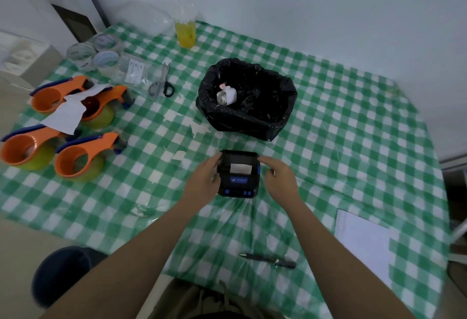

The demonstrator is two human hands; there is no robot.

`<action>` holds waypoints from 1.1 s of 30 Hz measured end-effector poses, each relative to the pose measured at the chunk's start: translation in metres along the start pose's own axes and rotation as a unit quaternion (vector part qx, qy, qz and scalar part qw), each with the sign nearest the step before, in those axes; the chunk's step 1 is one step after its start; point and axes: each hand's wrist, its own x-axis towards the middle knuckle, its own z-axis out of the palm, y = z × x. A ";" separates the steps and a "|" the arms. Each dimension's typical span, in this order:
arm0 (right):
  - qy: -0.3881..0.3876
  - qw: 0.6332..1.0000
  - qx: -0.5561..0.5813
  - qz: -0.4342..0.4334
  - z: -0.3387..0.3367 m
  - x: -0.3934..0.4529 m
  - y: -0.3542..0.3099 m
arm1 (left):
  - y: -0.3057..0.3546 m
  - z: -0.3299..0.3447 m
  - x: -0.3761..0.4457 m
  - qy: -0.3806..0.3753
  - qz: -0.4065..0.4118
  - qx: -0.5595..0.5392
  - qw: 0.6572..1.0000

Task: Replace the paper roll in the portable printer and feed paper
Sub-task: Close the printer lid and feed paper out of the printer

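Observation:
The black portable printer (238,174) with blue buttons lies flat on the green checked tablecloth (328,129) in front of me. A white strip of paper (240,167) shows at its slot. My left hand (204,179) grips the printer's left side, fingers curled around the edge. My right hand (279,175) rests against the printer's right side, thumb and fingers touching the top right corner. A used white paper roll (226,96) lies inside the black bin bag (246,98) behind the printer.
Several orange tape dispensers (83,157) and loose white paper sit at the left. Scissors (161,83), tape rolls (101,53) and a yellow drink cup (186,33) stand at the back. A pen (269,260) and a white sheet (364,243) lie near right.

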 end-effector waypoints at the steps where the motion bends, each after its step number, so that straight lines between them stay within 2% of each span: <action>1: 0.025 0.999 0.028 0.006 0.003 -0.008 0.002 | -0.001 0.003 -0.003 0.007 -0.017 -0.031 0.999; 3: 0.052 0.995 0.081 0.024 0.010 -0.020 0.006 | 0.000 0.007 -0.006 -0.005 -0.058 -0.076 0.995; 6: 0.075 0.988 0.119 0.058 0.019 -0.030 0.018 | 0.001 0.012 -0.010 -0.043 -0.077 -0.108 0.990; 9: 0.070 0.985 0.134 0.085 0.027 -0.038 0.029 | -0.002 0.017 -0.012 -0.037 -0.098 -0.121 0.987; 21: 0.051 0.983 0.139 0.112 0.031 -0.050 0.039 | -0.007 0.022 -0.014 -0.018 -0.078 -0.053 0.995; 33: 0.045 0.981 0.147 0.121 0.031 -0.057 0.043 | -0.007 0.021 -0.015 -0.017 -0.088 -0.058 0.994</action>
